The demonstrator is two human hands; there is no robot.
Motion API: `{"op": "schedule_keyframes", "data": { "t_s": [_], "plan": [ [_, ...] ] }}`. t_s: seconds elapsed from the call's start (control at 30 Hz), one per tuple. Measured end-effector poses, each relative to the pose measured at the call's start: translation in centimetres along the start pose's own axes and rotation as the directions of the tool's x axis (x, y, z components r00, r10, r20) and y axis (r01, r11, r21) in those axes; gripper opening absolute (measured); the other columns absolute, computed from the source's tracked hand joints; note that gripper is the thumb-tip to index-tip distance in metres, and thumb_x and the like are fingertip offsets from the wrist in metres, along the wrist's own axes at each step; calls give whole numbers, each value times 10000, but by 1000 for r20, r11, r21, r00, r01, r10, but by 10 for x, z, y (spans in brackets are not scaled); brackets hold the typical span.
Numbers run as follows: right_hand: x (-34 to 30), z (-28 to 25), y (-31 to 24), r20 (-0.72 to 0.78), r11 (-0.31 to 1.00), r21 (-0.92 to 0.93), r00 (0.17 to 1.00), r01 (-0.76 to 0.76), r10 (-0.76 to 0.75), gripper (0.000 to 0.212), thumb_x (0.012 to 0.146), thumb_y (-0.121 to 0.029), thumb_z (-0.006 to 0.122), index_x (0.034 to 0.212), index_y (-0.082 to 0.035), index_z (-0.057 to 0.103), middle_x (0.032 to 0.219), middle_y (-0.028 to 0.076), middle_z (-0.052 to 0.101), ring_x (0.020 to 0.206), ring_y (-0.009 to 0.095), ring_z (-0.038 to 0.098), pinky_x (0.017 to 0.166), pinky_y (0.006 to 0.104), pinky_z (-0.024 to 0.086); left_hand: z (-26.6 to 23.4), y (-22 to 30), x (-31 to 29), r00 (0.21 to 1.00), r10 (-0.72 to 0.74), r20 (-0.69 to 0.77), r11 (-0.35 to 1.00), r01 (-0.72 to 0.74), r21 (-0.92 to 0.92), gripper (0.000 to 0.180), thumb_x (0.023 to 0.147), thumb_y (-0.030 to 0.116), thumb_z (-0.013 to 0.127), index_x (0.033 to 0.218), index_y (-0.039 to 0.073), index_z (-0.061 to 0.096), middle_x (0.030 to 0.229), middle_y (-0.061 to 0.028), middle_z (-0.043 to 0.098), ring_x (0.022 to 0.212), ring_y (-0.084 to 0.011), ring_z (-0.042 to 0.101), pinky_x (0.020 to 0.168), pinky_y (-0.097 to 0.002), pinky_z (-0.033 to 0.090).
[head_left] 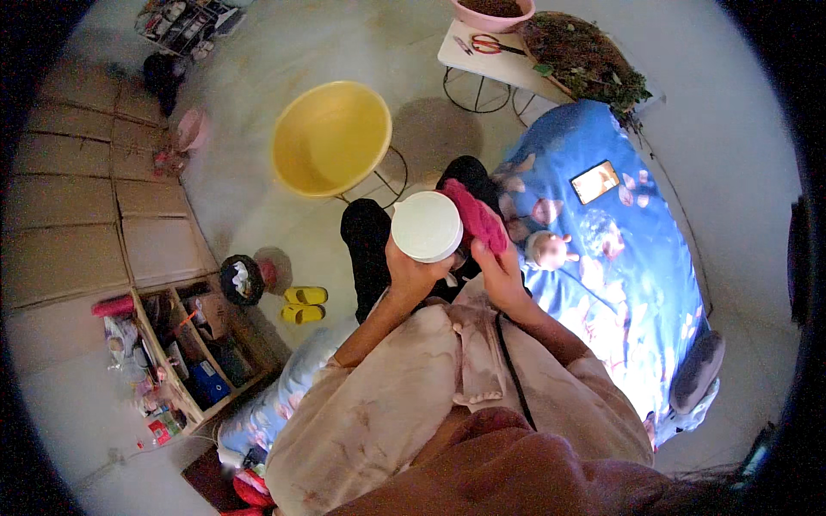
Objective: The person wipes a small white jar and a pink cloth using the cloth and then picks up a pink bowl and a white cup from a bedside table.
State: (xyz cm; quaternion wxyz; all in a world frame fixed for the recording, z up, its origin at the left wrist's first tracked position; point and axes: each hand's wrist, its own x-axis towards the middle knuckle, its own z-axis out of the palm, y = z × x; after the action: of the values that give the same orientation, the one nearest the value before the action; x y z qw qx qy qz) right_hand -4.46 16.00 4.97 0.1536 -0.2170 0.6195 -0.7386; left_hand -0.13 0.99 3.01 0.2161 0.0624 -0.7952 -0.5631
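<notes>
Two hands are raised above the pale floor [258, 224]: a white round container [427, 226] is gripped by the left hand [413, 273], a pink cloth [476, 215] by the right hand [499, 273]. Blue bed [619, 258] at right; yellow basin [331, 138] ahead; open floor between.

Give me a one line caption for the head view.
Left hand holds white round container; right hand presses pink cloth against it.

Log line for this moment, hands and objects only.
left hand: holds white round container | right hand: presses pink cloth against it | yellow basin beyond
</notes>
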Motion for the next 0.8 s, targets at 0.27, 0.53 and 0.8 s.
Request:
{"op": "schedule_keyframes", "data": {
  "t_s": [0.27, 0.53, 0.8],
  "plan": [
    [-14, -2, 9, 84, 925, -163, 939, 343, -333, 552, 967, -335, 426, 1402, -1, 366, 1512, 271, 182, 1408, 412, 186, 1133, 486, 137, -3, 1, 8, 997, -51, -61, 996, 46, -72, 629, 588, 103, 800, 1152, -25, 554, 1077, -131, 657, 990, -211, 644, 886, -333, 492],
    [28, 5, 17, 27, 969, 221, 993, 108, -117, 725, 965, -587, 259, 1328, 11, 450, 1388, 201, 425, 1299, 293, 402, 1089, 412, 281, -12, -2, 5, 998, -35, 51, 992, 41, -116, 830, 559, 163, 855, 1254, -4, 433, 1147, -128, 611, 1068, -216, 603, 946, -342, 459],
    [33, 13, 33, 119, 808, 508, 954, -297, 276, 552, 987, -460, 349, 1315, -36, 481, 1293, 103, 550, 1204, 211, 508, 1044, 364, 362, -11, 14, -1, 999, -52, -6, 933, 46, -357, 827, 553, 148, 851, 1240, 17, 409, 1142, -107, 561, 1082, -213, 569, 925, -331, 460]
  ]
}}
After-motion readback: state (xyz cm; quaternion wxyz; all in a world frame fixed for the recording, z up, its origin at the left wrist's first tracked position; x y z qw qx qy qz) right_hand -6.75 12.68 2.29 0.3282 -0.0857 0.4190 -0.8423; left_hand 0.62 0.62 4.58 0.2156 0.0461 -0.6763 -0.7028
